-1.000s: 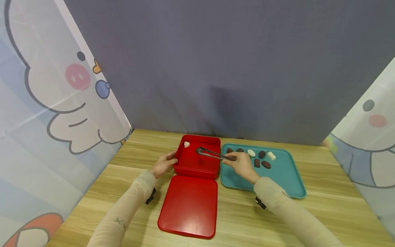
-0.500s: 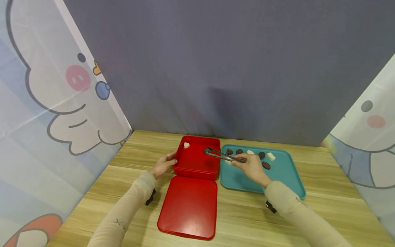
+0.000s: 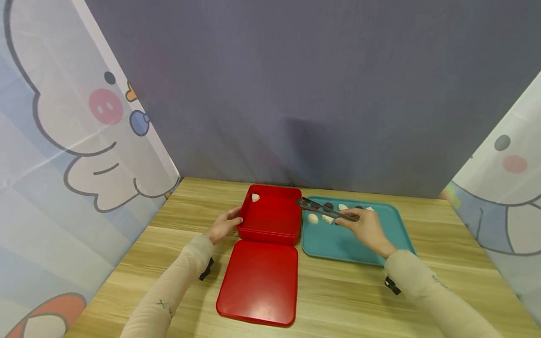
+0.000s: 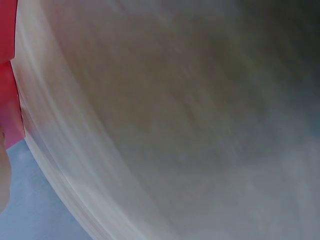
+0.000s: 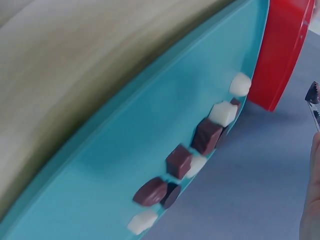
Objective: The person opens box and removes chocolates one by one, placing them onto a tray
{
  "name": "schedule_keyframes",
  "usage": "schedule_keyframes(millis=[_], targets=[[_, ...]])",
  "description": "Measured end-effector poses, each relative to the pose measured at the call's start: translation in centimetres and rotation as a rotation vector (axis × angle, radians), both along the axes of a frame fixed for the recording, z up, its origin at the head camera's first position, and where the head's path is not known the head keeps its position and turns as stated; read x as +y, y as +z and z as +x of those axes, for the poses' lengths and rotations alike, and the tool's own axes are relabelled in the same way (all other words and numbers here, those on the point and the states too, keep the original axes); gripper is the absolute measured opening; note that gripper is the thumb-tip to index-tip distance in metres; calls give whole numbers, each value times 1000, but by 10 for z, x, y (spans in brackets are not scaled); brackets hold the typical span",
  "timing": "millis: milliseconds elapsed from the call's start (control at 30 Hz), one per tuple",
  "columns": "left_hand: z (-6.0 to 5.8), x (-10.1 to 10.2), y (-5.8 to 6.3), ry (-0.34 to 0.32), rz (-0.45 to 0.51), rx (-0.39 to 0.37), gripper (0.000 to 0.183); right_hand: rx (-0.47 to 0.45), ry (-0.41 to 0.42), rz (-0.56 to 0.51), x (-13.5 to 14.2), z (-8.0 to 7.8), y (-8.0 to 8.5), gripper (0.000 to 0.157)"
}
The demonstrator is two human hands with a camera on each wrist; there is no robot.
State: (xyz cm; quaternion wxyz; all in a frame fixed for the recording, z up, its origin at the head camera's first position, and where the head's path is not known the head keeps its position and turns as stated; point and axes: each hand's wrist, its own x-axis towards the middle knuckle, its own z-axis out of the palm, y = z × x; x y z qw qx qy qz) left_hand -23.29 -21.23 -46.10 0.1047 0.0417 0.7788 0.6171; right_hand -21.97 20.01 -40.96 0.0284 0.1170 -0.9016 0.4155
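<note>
My left hand (image 3: 224,226) holds the left side of an open red box (image 3: 270,217), its thumb by the rim. In the box's far left corner lies one small white chocolate (image 3: 255,197). My right hand (image 3: 367,229) grips dark tongs (image 3: 323,208), which point left over a teal tray (image 3: 351,244). Their tips are above the tray's left edge, beside the box, and I see nothing between them. White pieces (image 3: 313,218) and dark chocolates (image 5: 206,136) sit on the tray; in the head view the tongs and right hand hide some of them.
A red lid (image 3: 258,284) lies flat on the wooden table (image 3: 325,300), just in front of the box. The tray stands right beside the box. A grey backdrop (image 3: 270,94) rises behind the table, with printed cloths at both sides.
My right hand has moved right with the tongs, whose tips went from over the box to over the tray's left edge. The left hand stays at the box.
</note>
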Motion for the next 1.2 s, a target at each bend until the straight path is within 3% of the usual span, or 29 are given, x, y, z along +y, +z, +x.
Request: schedule_keyframes(millis=[300,700,1200], targets=[[-1,-2,0,-5,0,7,57,-21,-62,36,30,3,-1,47],[-1,0,-2,6,4,16,56,71,-134,74,68,13,-12,45],[-1,-1,-3,11,1,4,57,80,-230,132,111,27,-20,45]])
